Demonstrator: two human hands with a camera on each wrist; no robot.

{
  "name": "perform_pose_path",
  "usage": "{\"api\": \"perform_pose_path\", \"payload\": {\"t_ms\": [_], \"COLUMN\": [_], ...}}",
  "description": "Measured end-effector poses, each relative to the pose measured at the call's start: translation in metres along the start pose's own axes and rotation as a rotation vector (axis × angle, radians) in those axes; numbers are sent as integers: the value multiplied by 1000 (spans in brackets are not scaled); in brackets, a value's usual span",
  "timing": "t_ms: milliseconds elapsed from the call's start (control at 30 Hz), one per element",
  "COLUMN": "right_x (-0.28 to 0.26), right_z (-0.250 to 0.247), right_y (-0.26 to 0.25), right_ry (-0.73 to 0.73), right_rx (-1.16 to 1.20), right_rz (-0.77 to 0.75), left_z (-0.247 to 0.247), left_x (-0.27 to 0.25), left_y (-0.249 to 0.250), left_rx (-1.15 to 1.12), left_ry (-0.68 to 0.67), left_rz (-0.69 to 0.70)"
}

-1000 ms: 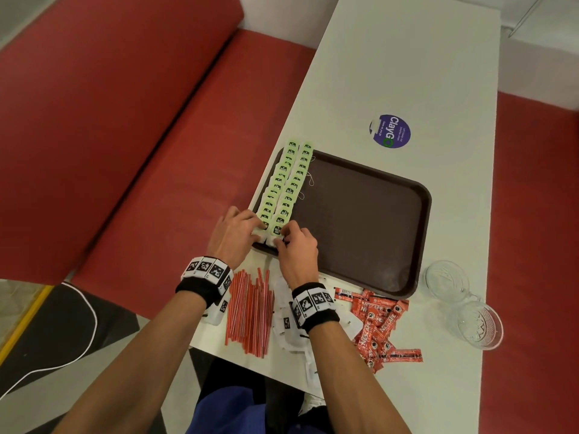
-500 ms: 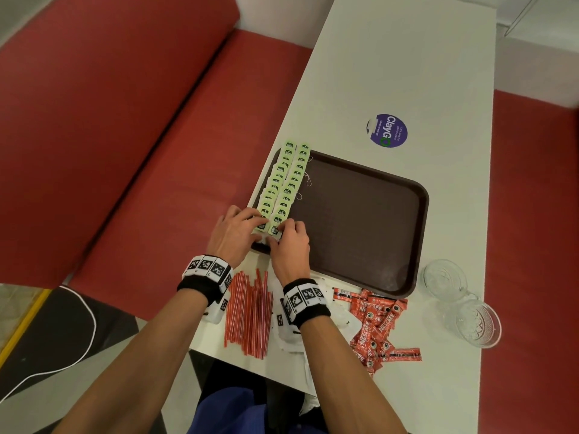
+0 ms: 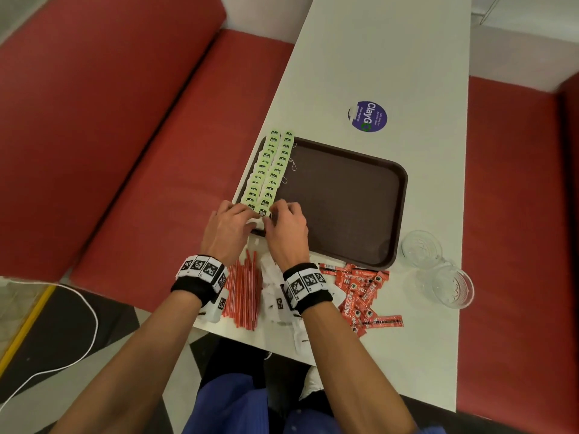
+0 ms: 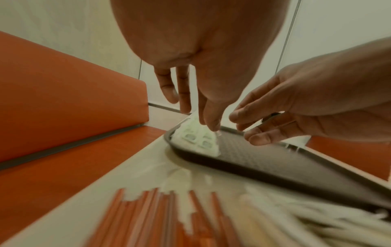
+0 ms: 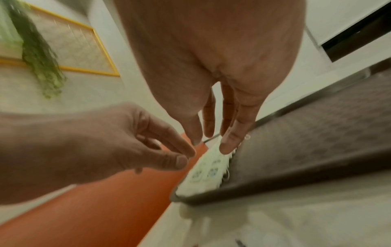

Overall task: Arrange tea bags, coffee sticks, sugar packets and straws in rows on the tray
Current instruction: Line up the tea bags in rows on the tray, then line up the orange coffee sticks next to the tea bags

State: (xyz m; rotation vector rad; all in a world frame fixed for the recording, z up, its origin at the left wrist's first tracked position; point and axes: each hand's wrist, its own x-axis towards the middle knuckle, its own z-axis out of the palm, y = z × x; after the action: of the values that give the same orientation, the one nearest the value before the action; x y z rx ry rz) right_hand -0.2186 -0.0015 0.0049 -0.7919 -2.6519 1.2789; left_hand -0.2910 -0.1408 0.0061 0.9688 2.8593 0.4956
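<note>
Two rows of green tea bags (image 3: 271, 170) lie along the left side of the brown tray (image 3: 402, 183). My left hand (image 3: 246, 214) and right hand (image 3: 275, 216) meet at the near end of the rows. In the left wrist view the left hand (image 4: 209, 124) has straight fingers touching the tea bags (image 4: 196, 138). In the right wrist view a fingertip of the right hand (image 5: 227, 145) presses on the tea bags (image 5: 209, 172). Neither hand holds anything. Red straws (image 3: 242, 292), white sugar packets (image 3: 271, 297) and red coffee sticks (image 3: 360, 289) lie loose on the table in front of the tray.
Two empty glass cups (image 3: 421, 249) (image 3: 452, 286) stand right of the tray's near corner. A round purple sticker (image 3: 368, 115) lies on the white table beyond the tray. A red bench (image 3: 156, 183) runs along the table's left edge. The tray floor (image 3: 344, 198) right of the rows is bare.
Both hands stay at the near end of the tea bag rows. Their fingertips have shifted only slightly, and the rows look the same.
</note>
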Motion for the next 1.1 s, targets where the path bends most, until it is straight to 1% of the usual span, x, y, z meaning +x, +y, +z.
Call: {"api": "perform_pose_path", "payload": {"t_ms": [67,133,200,300,367,433,533,600,667,733,833,933,1033,1100], "right_x": [-18,-41,-67,-105,-128,-147,-170,-184,-194,-203,-213,-219,-221,-222], "right_z": [-25,-53,-82,-119,-138,-153,-158,-155,-149,-146,-143,-141,-142,-145], "right_y": [6,19,37,74,103,134,180,205,224,233,236,239,241,241], "right_ry": [29,55,67,65,78,86,14,-34,-41,-7,55,88,63,48], "right_rx": [53,92,113,97,41,-70,-319,-439,-491,-492,-439,-388,-360,-301], "right_rz": [-43,-99,-146,-164,-134,-81,4,-3,-51,-69,-26,60,150,184], "left_z": [-2,-2,3,15,26,41,62,72,81,91,107,116,119,120], "left_x": [-19,-45,-73,-114,-135,-152,-167,-172,-174,-175,-178,-176,-169,-165], "left_y": [23,50,80,123,146,165,187,198,205,207,207,210,220,227], "left_rx": [-100,-225,-354,-452,-496,-522,-512,-448,-342,-263,-200,-205,-225,-196], "left_ry": [71,116,143,106,54,1,-120,-246,-371,-444,-474,-461,-438,-413], "left_rz": [-1,-22,-14,28,56,85,140,198,249,294,314,283,268,294]}}
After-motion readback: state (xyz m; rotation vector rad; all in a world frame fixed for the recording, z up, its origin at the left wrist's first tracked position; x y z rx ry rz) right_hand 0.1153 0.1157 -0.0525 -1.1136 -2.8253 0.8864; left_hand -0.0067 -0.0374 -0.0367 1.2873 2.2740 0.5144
